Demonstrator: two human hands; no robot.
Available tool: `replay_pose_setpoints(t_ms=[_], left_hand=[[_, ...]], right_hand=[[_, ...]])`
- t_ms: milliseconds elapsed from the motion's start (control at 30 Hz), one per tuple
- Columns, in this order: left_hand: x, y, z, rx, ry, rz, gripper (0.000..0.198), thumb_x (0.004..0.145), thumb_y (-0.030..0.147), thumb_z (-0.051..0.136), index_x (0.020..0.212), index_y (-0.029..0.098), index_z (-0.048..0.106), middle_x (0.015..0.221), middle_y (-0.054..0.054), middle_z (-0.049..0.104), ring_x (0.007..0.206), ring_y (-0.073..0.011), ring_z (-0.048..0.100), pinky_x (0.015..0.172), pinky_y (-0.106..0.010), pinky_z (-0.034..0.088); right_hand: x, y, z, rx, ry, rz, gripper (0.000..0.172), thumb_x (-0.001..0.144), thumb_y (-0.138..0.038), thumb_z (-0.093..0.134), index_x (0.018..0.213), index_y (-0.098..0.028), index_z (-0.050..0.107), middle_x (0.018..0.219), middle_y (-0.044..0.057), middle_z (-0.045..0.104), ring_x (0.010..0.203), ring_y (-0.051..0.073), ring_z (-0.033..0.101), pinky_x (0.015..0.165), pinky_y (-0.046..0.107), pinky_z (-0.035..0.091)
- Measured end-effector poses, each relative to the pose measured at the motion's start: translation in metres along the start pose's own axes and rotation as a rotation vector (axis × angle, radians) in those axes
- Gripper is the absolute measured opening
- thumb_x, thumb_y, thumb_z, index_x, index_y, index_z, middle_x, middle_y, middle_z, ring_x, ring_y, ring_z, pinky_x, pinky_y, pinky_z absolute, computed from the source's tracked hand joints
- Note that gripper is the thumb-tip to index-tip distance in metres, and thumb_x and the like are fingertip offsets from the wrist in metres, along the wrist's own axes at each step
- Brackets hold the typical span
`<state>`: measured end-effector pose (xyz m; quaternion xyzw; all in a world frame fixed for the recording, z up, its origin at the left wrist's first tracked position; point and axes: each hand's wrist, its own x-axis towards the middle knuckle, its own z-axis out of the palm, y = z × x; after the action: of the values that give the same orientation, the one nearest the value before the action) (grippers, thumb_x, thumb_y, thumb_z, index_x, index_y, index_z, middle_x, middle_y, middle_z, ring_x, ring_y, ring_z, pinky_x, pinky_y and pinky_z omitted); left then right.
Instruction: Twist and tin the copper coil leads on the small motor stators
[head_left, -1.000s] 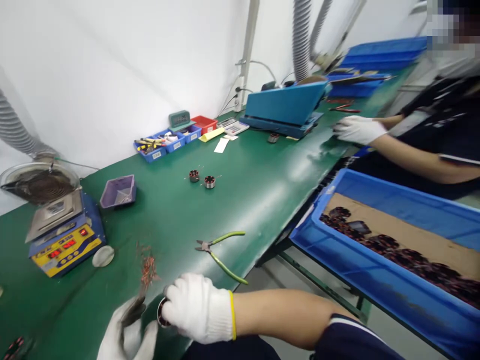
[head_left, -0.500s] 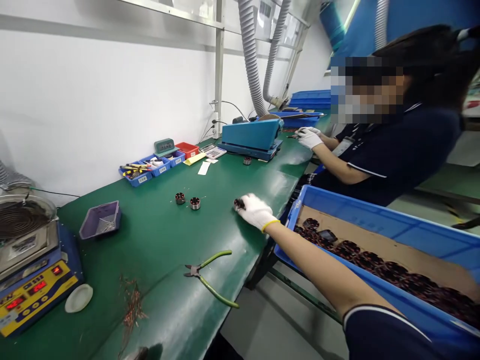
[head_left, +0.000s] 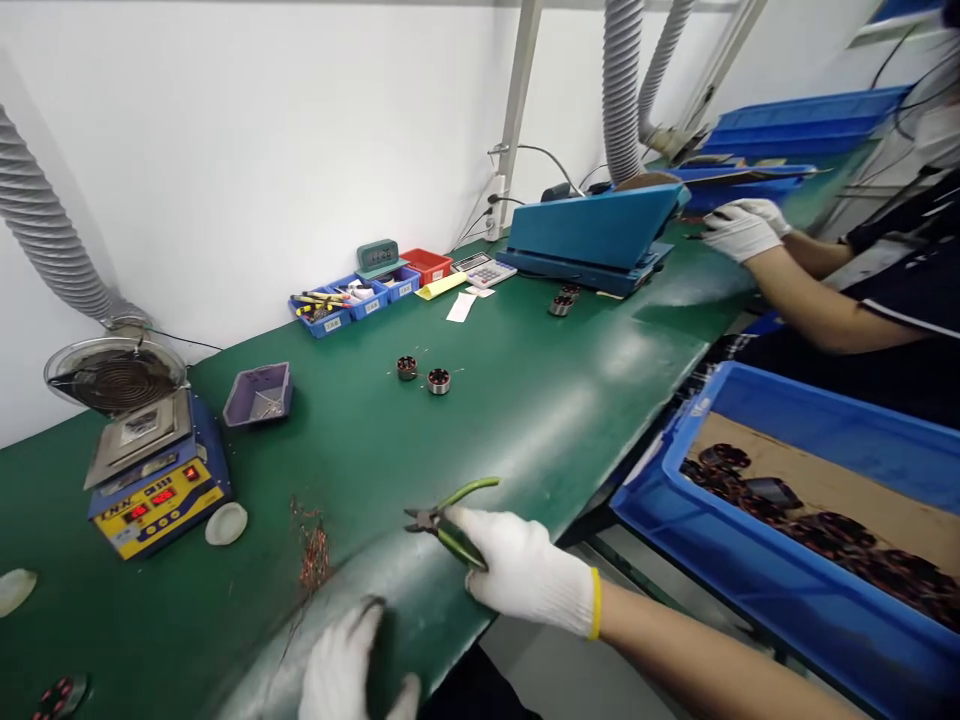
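The right hand (head_left: 521, 565) clasps the near handle of the green-handled pliers (head_left: 426, 520) near the table's (head_left: 360, 455) near edge, right of the wire clippings (head_left: 315, 558), left hand's (head_left: 337, 665) fingers apart, though a seemingly ungripped far handle could let the tool pivot loose

1. At the front edge of the bench (head_left: 360, 430): pliers (head_left: 424, 520) in the right hand (head_left: 517, 562), the left hand (head_left: 335, 662) left of them.
2. Behind the left hand: wire scraps (head_left: 315, 558).
3. Mid-bench, behind the pliers: two coils (head_left: 439, 382), side by side.
4. Left end: a heater (head_left: 161, 508); right of it, a tray (head_left: 240, 402).
5. Back edge: bins (head_left: 370, 306), a calculator (head_left: 493, 273) to their right.
6. Beyond the front edge, right: a crate (head_left: 870, 422) holding more coils (head_left: 836, 535).
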<state>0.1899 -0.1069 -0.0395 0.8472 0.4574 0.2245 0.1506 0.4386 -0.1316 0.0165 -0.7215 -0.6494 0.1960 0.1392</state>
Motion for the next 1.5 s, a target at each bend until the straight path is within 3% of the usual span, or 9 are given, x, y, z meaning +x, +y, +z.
replay_pose_setpoints(t_ms=[233,367,533,800,1000,1133,1267,1367,1500], left_hand=[[0.075,0.085,0.034,-0.108,-0.564,0.548,0.089,0.078,0.066,0.052,0.147,0.014,0.032,0.155,-0.015,0.026,0.144,-0.0355,0.020,0.118,-0.056,0.009],[0.124,0.107,0.059,-0.031,-0.510,0.456,0.101,0.077,0.073,0.044,0.147,0.002,0.026,0.155,-0.023,0.021,0.145,-0.0365,0.013,0.117,-0.057,-0.001],[0.156,0.074,0.060,0.143,-0.339,0.168,0.110,0.074,0.078,0.041,0.145,-0.004,0.026,0.155,-0.028,0.017,0.144,-0.0409,0.008,0.115,-0.059,-0.005],[0.114,0.019,0.013,0.271,-0.249,-0.089,0.112,0.069,0.079,0.046,0.144,-0.003,0.030,0.153,-0.029,0.021,0.144,-0.0414,0.013,0.116,-0.058,-0.001],[0.023,-0.010,-0.043,0.518,-0.139,-0.446,0.136,0.037,0.078,0.066,0.144,0.000,0.032,0.154,-0.030,0.014,0.143,-0.0464,0.010,0.114,-0.059,0.004],[-0.002,-0.039,-0.056,0.640,-0.123,-0.608,0.130,0.044,0.072,0.064,0.141,-0.007,0.030,0.149,-0.035,0.022,0.140,-0.0471,0.017,0.110,-0.061,0.013],[0.022,-0.056,-0.051,0.623,-0.113,-0.517,0.120,0.054,0.071,0.059,0.141,-0.007,0.031,0.149,-0.033,0.026,0.139,-0.0451,0.022,0.110,-0.057,0.016],[0.043,-0.057,-0.046,0.563,-0.100,-0.407,0.106,0.063,0.067,0.056,0.140,-0.003,0.036,0.148,-0.031,0.030,0.138,-0.0440,0.026,0.110,-0.057,0.018],[0.054,-0.059,-0.041,0.399,-0.052,-0.270,0.086,0.076,0.058,0.052,0.139,0.002,0.039,0.149,-0.027,0.034,0.139,-0.0402,0.028,0.112,-0.055,0.020]], right_hand=[[0.028,0.068,-0.027,0.112,0.306,0.461,0.055,0.074,-0.030,0.055,0.129,-0.023,0.053,0.088,0.002,0.068,0.076,0.019,0.064,0.067,0.028,0.047],[0.041,0.097,-0.026,-0.044,0.286,0.555,0.051,0.078,-0.032,0.054,0.128,-0.021,0.054,0.089,0.008,0.068,0.076,0.025,0.064,0.066,0.033,0.046],[0.052,0.082,-0.021,-0.302,0.303,0.381,0.049,0.086,-0.035,0.046,0.129,-0.013,0.052,0.109,0.020,0.063,0.086,0.034,0.063,0.072,0.043,0.046],[0.139,0.006,0.032,-0.357,0.221,-0.456,0.069,0.089,-0.048,0.046,0.139,-0.001,0.040,0.143,0.027,0.041,0.133,0.038,0.035,0.110,0.055,0.023],[0.156,-0.077,0.070,-0.229,0.153,-0.666,0.075,0.088,-0.057,0.046,0.140,-0.003,0.040,0.143,0.026,0.040,0.134,0.037,0.032,0.112,0.056,0.014],[0.145,-0.106,0.077,-0.182,0.152,-0.715,0.079,0.084,-0.064,0.049,0.143,-0.012,0.038,0.145,0.017,0.041,0.133,0.030,0.035,0.114,0.045,0.019],[0.162,-0.074,0.038,-0.168,0.350,-0.483,0.089,0.080,-0.059,0.055,0.145,-0.006,0.028,0.151,0.024,0.026,0.136,0.035,0.027,0.110,0.047,0.023],[0.176,-0.020,-0.005,-0.200,0.603,-0.005,0.085,0.077,-0.056,0.059,0.143,-0.009,0.031,0.150,0.024,0.024,0.131,0.039,0.030,0.105,0.049,0.026],[0.187,0.033,-0.031,-0.265,0.535,0.329,0.068,0.078,-0.051,0.059,0.132,-0.013,0.047,0.142,0.024,0.035,0.117,0.037,0.046,0.096,0.046,0.034]])
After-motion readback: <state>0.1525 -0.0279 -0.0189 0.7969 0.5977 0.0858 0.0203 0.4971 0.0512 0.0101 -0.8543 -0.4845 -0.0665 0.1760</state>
